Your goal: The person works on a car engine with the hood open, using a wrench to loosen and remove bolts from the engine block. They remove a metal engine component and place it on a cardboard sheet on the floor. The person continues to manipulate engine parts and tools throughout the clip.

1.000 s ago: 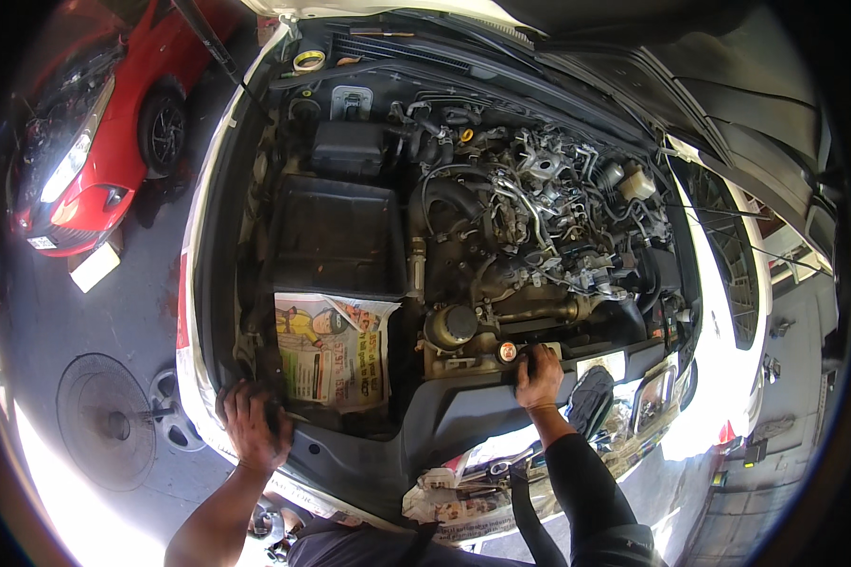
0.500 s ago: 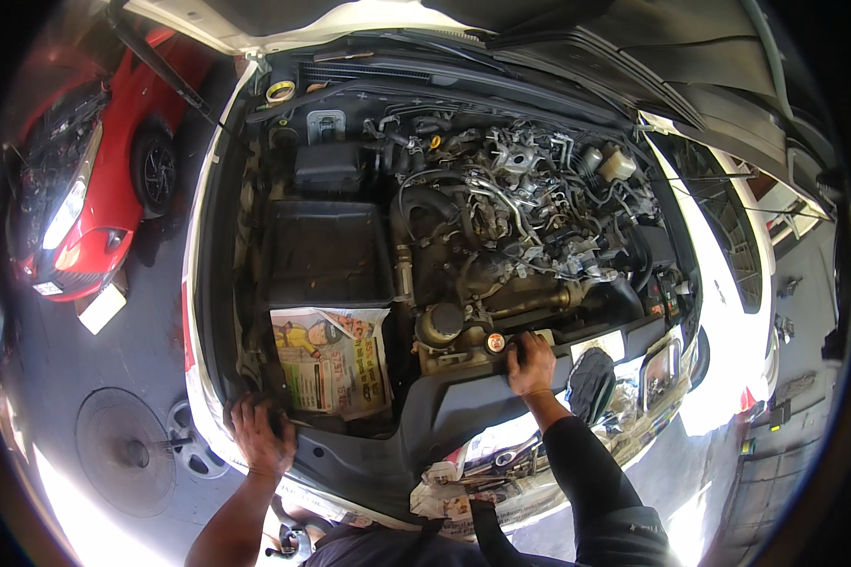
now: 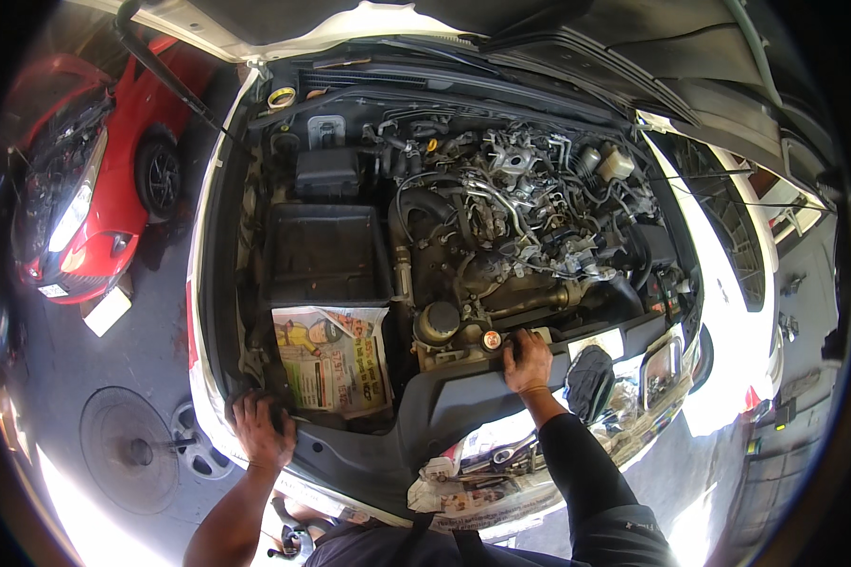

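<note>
My left hand rests on the front left corner of the engine bay, its fingers spread over the edge and nothing seen held in them. Farther right, my right hand lies on the black plastic front cover, fingers bent over its far edge. Just left of that hand is a round cap with an orange-red label. A larger dark round cap stands beyond it. Between my hands, a folded newspaper lies in the bay, in front of an open black box. The exposed engine fills the middle.
The raised hood hangs overhead, with a dark prop at left. Tools lie on newspaper along the front bumper, near a black glove-like item. A red car and a wheel rim are at left.
Both hands stay in nearly the same places. My view has shifted slightly, and more of the newspaper on the bumper shows near my body.
</note>
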The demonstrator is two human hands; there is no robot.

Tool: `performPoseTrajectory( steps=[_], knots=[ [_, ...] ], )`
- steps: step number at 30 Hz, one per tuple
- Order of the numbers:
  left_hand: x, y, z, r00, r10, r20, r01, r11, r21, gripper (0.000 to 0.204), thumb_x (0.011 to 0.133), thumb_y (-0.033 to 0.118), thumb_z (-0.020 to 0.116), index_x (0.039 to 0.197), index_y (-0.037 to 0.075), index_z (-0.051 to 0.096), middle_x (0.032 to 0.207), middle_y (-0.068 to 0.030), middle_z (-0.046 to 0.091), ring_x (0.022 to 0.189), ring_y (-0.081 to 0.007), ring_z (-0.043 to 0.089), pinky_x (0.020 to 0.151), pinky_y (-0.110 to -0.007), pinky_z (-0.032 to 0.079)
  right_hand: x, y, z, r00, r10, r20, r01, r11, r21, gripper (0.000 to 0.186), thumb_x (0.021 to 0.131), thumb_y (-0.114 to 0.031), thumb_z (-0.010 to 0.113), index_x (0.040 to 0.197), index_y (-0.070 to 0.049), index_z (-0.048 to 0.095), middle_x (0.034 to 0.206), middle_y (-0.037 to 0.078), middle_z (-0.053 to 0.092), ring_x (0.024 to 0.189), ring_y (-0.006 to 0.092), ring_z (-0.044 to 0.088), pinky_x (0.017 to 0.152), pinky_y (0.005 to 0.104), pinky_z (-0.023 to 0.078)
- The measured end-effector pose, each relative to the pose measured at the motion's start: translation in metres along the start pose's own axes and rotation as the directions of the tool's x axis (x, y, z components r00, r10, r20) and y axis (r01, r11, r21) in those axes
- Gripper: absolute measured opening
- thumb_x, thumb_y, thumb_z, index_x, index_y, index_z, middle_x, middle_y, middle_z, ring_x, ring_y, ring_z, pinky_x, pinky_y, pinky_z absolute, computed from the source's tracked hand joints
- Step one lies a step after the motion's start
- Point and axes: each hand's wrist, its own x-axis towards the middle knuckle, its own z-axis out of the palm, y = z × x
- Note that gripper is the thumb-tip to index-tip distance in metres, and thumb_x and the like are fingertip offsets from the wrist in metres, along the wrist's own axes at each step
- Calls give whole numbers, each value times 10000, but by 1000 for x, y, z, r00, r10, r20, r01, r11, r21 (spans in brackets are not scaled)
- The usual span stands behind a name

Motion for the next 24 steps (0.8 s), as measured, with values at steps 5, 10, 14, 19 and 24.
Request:
performPoseTrajectory(
  steps=[5, 10, 14, 19, 24],
  knots=[
    [-2, -4, 4, 1000, 5, -14, -5, 1000, -20, 372, 802, 189, 749, 1143, 45, 707, 1273, -204, 657, 1305, -447, 559, 1195, -615, 380, 0, 0, 1, 1000, 3, 9, -3, 1000, 5, 214, 942, -254, 673, 1003, -50, 692, 1009, 200, 733, 999, 465, 673, 882, 565, 548],
    [-3, -5, 5, 1000, -12, -14, 12, 999, -29, 360, 793, 190, 749, 1121, 44, 713, 1263, -193, 662, 1298, -437, 564, 1209, -615, 370, 0, 1, 2, 1000, -3, 7, 3, 1000, -22, 218, 945, -258, 669, 1007, -50, 688, 1016, 198, 733, 1010, 465, 672, 892, 566, 550],
    [-2, -5, 6, 1000, -15, -27, 14, 999, -47, 355, 783, 191, 747, 1104, 45, 713, 1245, -187, 668, 1291, -430, 568, 1228, -613, 355, -1, 2, 2, 1000, -3, 14, 3, 1000, -21, 224, 947, -265, 667, 1008, -51, 686, 1024, 200, 732, 1016, 467, 670, 900, 567, 551],
    [-2, -5, 6, 999, -12, -35, 11, 999, -45, 358, 779, 204, 741, 1099, 46, 711, 1231, -185, 677, 1291, -419, 574, 1255, -608, 332, -1, 4, 4, 1000, -5, 24, 6, 999, -37, 231, 952, -270, 661, 1009, -49, 686, 1031, 203, 732, 1022, 470, 669, 900, 567, 552],
    [-2, -5, 6, 999, -13, -35, 11, 999, -52, 333, 806, 208, 726, 1105, 60, 718, 1247, -184, 677, 1295, -412, 576, 1244, -602, 348, -2, 4, 5, 999, 18, 31, -17, 1000, -26, 253, 945, -273, 670, 1045, -42, 694, 1058, 209, 739, 1050, 474, 669, 935, 563, 546]
  ],
)
